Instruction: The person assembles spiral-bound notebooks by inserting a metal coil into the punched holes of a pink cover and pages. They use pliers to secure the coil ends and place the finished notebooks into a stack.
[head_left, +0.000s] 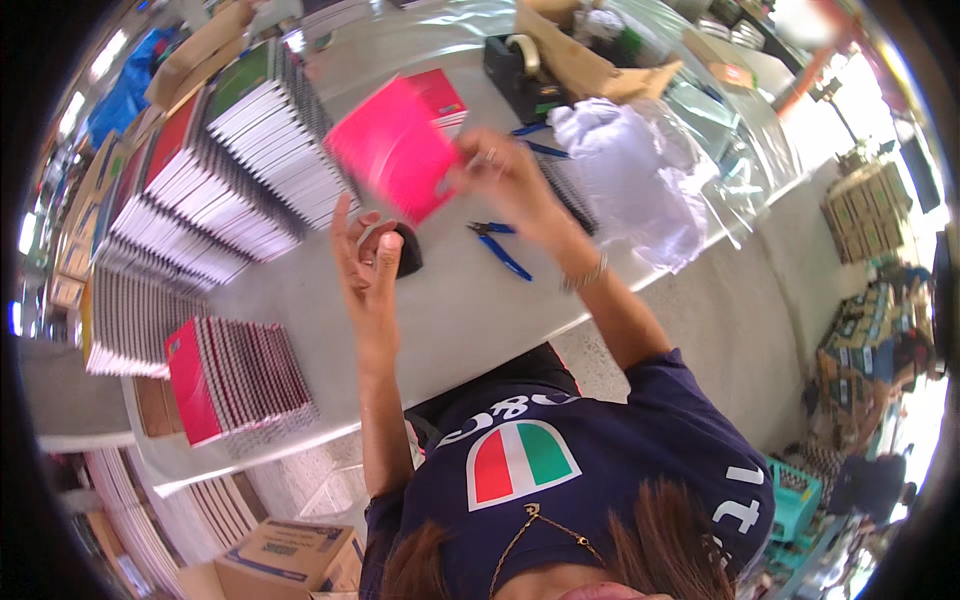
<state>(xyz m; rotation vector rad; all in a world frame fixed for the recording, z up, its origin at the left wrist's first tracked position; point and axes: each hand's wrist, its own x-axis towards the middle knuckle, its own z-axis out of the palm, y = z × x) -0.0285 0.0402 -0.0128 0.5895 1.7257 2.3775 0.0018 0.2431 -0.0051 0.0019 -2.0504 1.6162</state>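
Pink cover (392, 148) in R hand (505, 178), inside tbl edge (530, 343).

Left of the blue-handled pliers (508, 259), the left hand (371, 275) spreads its fingers beside a black object (410, 256); beyond them, the right hand (508, 178) grips a pink-covered notebook (390, 145); spiral-bound notebooks (285, 130) stack farther left.

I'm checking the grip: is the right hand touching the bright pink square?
Touching. The head view shows the right hand pinching the right edge of the bright pink square, though motion blurs both.
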